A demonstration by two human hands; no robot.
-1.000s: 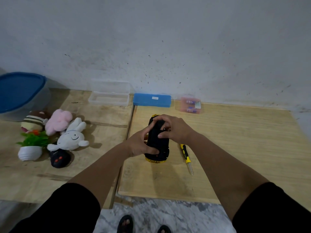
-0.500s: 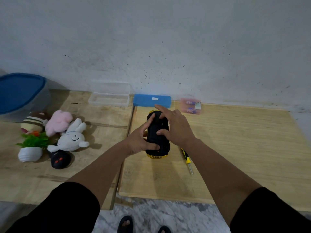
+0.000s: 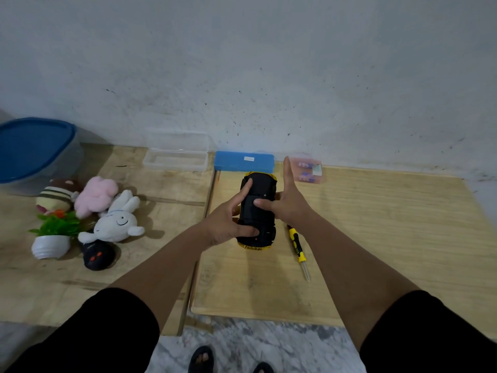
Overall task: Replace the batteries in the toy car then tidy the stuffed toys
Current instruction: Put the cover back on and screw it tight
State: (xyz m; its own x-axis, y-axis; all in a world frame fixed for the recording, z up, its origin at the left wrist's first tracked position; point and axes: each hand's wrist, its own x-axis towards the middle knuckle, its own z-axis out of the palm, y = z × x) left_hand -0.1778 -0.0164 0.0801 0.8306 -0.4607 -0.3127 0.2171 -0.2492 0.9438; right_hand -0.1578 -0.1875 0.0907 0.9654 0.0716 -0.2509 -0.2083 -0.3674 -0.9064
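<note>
- Wooden tabletop (image 3: 376,238) against a grey wall.
- Left hand (image 3: 228,224) grips the upturned car (image 3: 258,211), lifted mid-tabletop; right hand (image 3: 290,203) spread, thumb pressing its underside.
- Screwdriver (image 3: 297,244) lies just right, battery pack (image 3: 306,170) beyond.
- Cover looks shut; whether batteries are swapped, I cannot tell.
- Stuffed toys (image 3: 107,211) lie untidied, far left.

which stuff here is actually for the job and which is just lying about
For the job: toy car, screwdriver, battery pack, stuffed toys, blue-lidded tub.

Lying about: fake plant, clear box, blue case; whether the two boxes serve the job cannot be told.
</note>
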